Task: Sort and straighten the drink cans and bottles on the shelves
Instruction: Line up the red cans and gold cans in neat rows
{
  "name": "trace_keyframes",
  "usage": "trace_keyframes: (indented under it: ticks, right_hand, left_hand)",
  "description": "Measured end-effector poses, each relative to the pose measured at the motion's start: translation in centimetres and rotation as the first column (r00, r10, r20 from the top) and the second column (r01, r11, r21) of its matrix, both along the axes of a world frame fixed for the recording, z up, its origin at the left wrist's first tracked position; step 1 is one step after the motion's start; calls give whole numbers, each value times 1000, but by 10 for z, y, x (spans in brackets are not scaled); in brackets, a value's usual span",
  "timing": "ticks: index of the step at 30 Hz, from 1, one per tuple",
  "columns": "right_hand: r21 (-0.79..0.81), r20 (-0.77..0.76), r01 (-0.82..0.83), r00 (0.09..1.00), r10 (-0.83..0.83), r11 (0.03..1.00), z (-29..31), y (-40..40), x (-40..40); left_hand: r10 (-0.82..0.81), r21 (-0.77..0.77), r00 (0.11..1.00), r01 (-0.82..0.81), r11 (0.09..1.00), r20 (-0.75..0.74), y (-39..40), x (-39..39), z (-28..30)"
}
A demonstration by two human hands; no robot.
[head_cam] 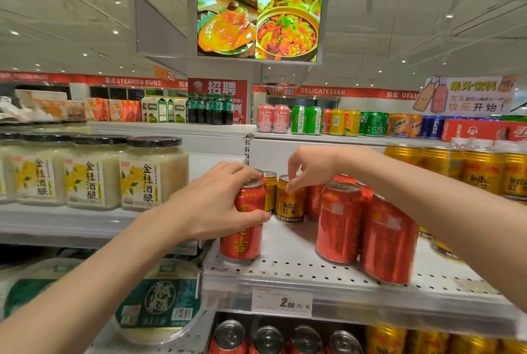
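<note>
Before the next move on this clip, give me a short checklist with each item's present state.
1. Left hand has a firm wrap on the red can: ok, fingers and thumb curl round it.
2. Right hand has hold of the gold Red Bull can: ok, fingertips pinch its top rim.
3. Both held cans upright: ok.
4. Gold cans sorted apart from red ones: not ok, they stand among red cans on this shelf.
5. Two front red cans clear of the right forearm: cannot tell, the arm passes close over them.
</note>
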State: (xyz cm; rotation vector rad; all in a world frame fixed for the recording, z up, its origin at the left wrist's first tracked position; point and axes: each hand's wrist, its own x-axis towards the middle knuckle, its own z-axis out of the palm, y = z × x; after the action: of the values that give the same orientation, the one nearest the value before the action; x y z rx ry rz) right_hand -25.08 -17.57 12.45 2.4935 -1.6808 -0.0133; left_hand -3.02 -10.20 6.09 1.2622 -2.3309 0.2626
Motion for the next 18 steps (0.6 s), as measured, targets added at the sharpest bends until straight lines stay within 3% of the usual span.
trace_keyframes:
  ticks: [7, 18]
  right_hand:
    - [12, -12, -12, 1000, 12, 1000, -5, -14, 6]
    - [-37, 189, -107, 976, 112, 994, 7, 16, -3]
  left_hand:
    - [-5, -37, 1000, 4, 999, -20, -1, 0, -4]
    - [23, -138, 1000, -25, 990, -15, 6, -1, -7]
